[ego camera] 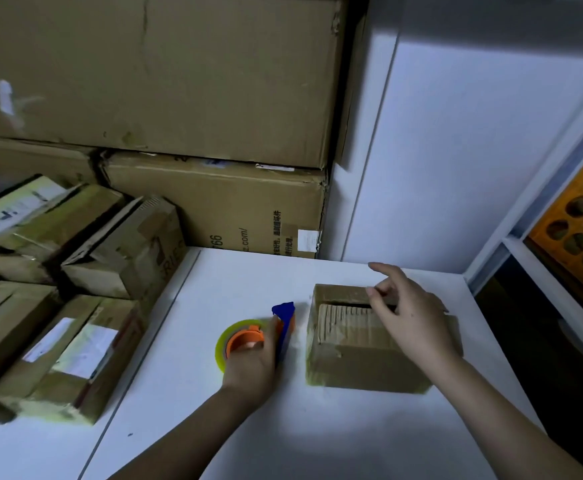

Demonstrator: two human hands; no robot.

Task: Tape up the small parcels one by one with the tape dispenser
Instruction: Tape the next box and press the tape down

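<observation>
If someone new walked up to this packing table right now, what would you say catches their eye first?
Probably the bright orange and blue tape dispenser with its yellowish roll, gripped by the left hand mid-table. Just right of it sits a small cardboard parcel, its top flaps not quite closed, with the right hand over it. Taped parcels are piled at the left, and big cartons are stacked behind.

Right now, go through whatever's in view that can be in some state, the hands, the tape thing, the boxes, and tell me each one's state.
Left hand: grips the tape dispenser.
Right hand: fingers loosely spread over the parcel's top, gripping nothing.
Tape dispenser: on the table, beside the parcel, not touching it.
Parcel: on the table, a gap open between its top flaps.
Small boxes: piled at left, several already taped.
Big cartons: stacked behind, closed.
</observation>
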